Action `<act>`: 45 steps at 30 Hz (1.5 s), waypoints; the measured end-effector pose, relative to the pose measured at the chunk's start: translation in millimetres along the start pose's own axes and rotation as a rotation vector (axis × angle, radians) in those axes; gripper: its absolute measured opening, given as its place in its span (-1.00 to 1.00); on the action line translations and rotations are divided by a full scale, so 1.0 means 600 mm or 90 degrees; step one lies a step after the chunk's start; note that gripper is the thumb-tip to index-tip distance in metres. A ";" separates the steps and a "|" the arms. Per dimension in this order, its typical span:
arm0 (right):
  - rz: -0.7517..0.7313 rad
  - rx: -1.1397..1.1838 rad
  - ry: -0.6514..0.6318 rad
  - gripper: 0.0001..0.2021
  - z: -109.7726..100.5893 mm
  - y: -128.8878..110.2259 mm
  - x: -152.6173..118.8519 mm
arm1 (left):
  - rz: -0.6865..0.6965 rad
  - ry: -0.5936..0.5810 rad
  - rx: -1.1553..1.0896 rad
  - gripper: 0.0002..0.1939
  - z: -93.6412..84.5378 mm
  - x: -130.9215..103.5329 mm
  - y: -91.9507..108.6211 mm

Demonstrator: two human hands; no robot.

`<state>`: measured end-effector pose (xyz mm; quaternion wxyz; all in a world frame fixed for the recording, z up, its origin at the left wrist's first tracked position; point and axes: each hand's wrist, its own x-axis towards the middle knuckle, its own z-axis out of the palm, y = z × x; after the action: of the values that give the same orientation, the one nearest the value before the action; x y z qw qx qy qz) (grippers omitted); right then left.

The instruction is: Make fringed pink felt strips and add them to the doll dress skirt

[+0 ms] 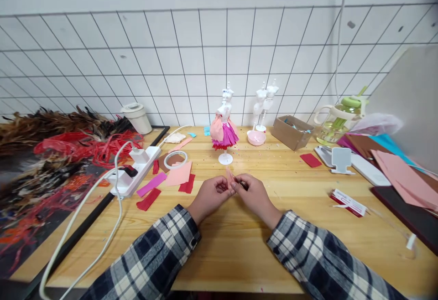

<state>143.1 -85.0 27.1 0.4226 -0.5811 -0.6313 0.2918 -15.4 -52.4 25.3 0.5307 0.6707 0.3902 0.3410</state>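
A small folded piece of peach crepe paper (229, 175) stands up between my fingertips, in front of the mannequin. My left hand (211, 195) pinches it from the left. From the right, my right hand (253, 196) also has its fingers closed on it. Something small and dark shows under the right fingers, too hidden to name. Just beyond both hands a white miniature mannequin (224, 111) stands upright on a round base. It wears a magenta and red frilled skirt (230, 137) with peach paper puffed over the sides.
Left lie paper scraps, a tape roll (175, 167) and a white power strip (138, 172) with looping cables. Behind are two bare mannequins (262, 101), a pink bowl (256, 138) and a cardboard box (290, 133). At right are a jug (338, 120), phone stand (341, 159) and peach sheets (405, 177).
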 end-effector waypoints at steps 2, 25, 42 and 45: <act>0.004 0.021 -0.004 -0.78 0.000 0.004 0.002 | 0.004 0.002 -0.015 -0.77 -0.003 -0.002 0.002; 0.021 0.040 0.009 -0.84 -0.004 0.003 0.008 | -0.025 0.050 -0.170 -0.70 -0.008 0.004 0.001; 0.034 0.185 0.027 -0.78 -0.002 0.016 0.010 | -0.126 0.047 -0.377 -0.72 -0.016 0.009 -0.006; 0.036 0.192 0.025 -0.77 -0.001 0.015 0.009 | -0.123 0.011 -0.430 -0.68 -0.015 0.006 -0.002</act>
<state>147.9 -78.6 20.7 0.5087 -0.5342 -0.5555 0.3836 -22.1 -45.0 26.4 0.7493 0.4143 0.3214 0.4045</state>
